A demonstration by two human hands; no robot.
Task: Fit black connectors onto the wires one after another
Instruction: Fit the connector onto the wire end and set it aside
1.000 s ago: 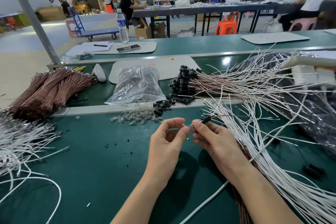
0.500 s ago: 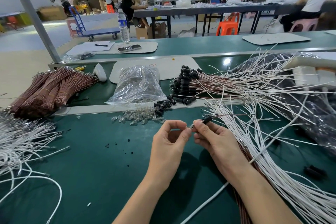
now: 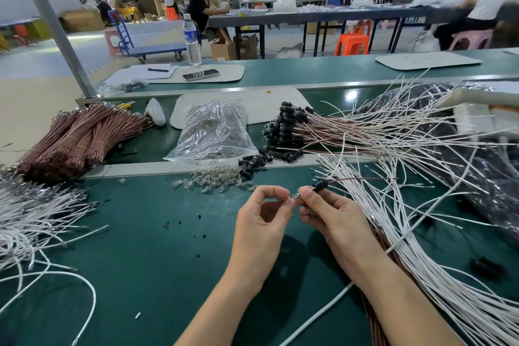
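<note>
Fitting black connector (image 3: 320, 185) onto brown wire (image 3: 362, 179); right hand (image 3: 334, 219) pinches wire beside it; left hand (image 3: 261, 222) pinches shiny tip (image 3: 295, 199); best keep both in line, slide straight.

Both forearms forward, left grip (image 3: 262, 223) and right grip (image 3: 335, 222) fingertip to fingertip, each in a pinch.

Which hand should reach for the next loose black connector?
Probably left: the left hand, pinching only the tip of the wire, is nearer the loose connectors ahead of it; the right hand grips that wire.
</note>
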